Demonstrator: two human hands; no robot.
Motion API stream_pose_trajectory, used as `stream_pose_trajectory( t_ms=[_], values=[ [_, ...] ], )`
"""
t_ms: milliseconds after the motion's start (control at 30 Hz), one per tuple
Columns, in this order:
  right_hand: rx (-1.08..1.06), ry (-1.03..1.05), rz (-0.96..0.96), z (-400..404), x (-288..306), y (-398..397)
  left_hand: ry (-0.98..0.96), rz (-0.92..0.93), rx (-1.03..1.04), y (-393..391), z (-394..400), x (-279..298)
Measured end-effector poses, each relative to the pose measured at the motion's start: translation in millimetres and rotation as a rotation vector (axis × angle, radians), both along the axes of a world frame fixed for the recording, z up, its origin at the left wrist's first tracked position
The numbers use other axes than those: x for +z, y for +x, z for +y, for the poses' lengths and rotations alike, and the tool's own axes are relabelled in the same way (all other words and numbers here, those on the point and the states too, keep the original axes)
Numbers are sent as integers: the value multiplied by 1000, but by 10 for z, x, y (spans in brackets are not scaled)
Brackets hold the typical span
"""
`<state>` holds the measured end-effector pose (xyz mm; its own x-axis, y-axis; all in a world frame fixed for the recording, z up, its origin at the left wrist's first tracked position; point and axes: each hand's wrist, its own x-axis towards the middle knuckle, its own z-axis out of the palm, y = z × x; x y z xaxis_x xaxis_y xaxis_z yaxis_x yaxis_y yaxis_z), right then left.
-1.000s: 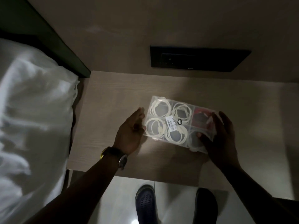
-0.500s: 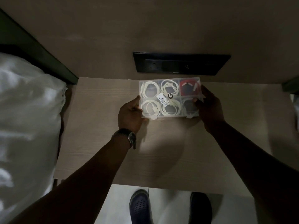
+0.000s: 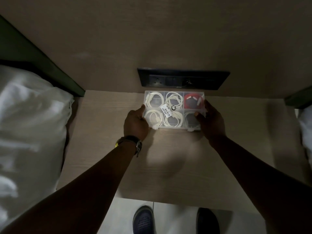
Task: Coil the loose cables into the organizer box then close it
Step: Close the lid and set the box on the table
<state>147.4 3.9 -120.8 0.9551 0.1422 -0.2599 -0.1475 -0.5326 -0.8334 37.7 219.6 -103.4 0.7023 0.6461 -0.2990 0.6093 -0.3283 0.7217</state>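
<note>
The closed organizer box (image 3: pixel 173 110) has slid from mid-table to the table's (image 3: pixel 104 132) far edge, under a wall socket panel (image 3: pixel 183 79). Left hand (image 3: pixel 135 123) and right hand (image 3: pixel 211 121) clasp its sides, fingers pressed against it — coiled cables (image 3: pixel 174 99) inside, task seemingly finished.

clear organizer box (image 3: pixel 173 110), lid shut, flat at table's back edge, coiled cables (image 3: pixel 174 99) inside
</note>
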Motion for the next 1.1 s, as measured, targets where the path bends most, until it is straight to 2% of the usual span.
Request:
stream_pose_trajectory(
  t_ms=[133, 333, 467, 533, 667, 733, 833, 933, 1100],
  values=[
    [34, -72, -1, 6, 47, 13, 105, 28, -86, 10, -6, 37],
    [89, -121, -1, -8, 79, 42, 144, 23, -97, 17, -19, 20],
    [144, -307, -114, 22, 62, 62, 76, -6, -60, 25, 29, -51],
    [130, -415, -101, 62, 73, 65, -31, -42, -23, 11, 78, -79],
    [44, -295, -1, 88, 68, 62, -435, -213, 226, -15, 112, -143],
    [46, -269, -1, 77, 69, 62, -523, -233, 298, 9, 90, -153],
    [12, -205, 22, 54, 85, 30, -426, -201, 254, -12, 67, -187],
    [-22, -177, 8, 27, 80, -11, -413, -204, 264, -7, 62, -248],
    [-236, -36, 120, 59, 87, 53, -401, -183, 327, 64, 25, -259]
  ],
)
